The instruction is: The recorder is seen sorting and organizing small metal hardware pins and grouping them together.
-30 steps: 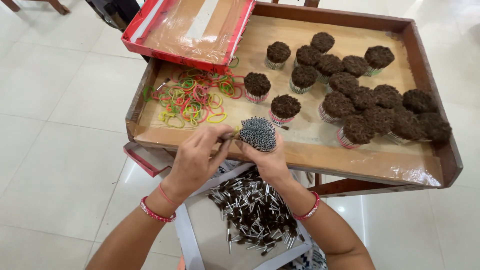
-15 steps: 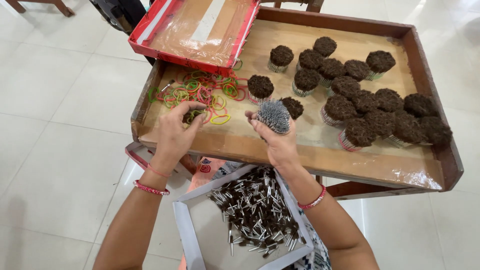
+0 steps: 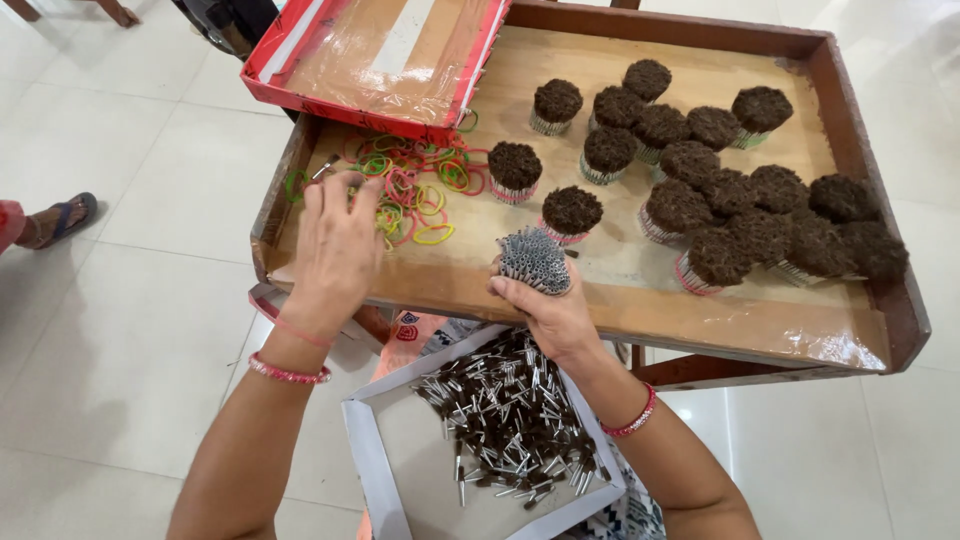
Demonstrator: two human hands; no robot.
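My right hand (image 3: 553, 312) grips an upright bundle of thin grey sticks (image 3: 534, 260) at the near edge of a wooden tray (image 3: 600, 310). My left hand (image 3: 337, 248) lies palm down over a pile of coloured rubber bands (image 3: 415, 190) on the tray's left side, its fingertips touching them. Whether it holds a band is hidden. Several bound bundles with dark brown tops (image 3: 720, 200) stand on the tray's right half. On my lap a white box (image 3: 400, 470) holds loose dark sticks (image 3: 510, 415).
A red cardboard lid (image 3: 375, 55) rests tilted on the tray's far left corner. Another person's sandalled foot (image 3: 60, 220) is on the white tiled floor (image 3: 120, 380) at the left. A pink edge (image 3: 265, 300) shows beneath the tray.
My left hand left the stick bundle and moved left and away onto the rubber bands. My right hand keeps the bundle upright at the tray's near edge.
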